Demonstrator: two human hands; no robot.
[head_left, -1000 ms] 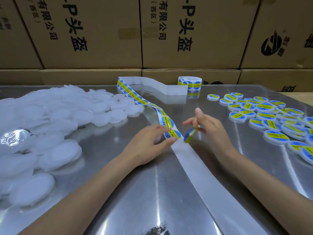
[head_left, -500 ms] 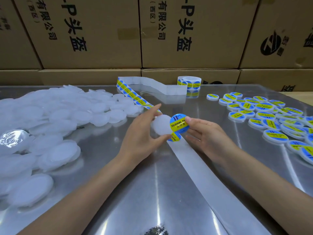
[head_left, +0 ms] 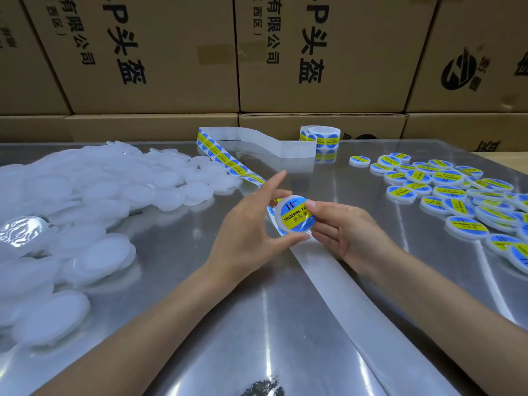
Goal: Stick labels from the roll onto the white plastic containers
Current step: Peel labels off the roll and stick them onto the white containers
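Mid-frame, left hand (head_left: 251, 227) grips a white container (head_left: 294, 214); right hand (head_left: 343, 227) thumb presses its label (head_left: 297, 213), covering the text's end. Right fingers partly hidden.

i see open counter (head_left: 177, 324) between my forearms and toward the near edge. the heap of bare containers (head_left: 85, 201) blocks the left, labelled containers (head_left: 451, 192) crowd the right, the label strip (head_left: 225, 160) crosses ahead, and cardboard boxes (head_left: 314, 58) wall the back.
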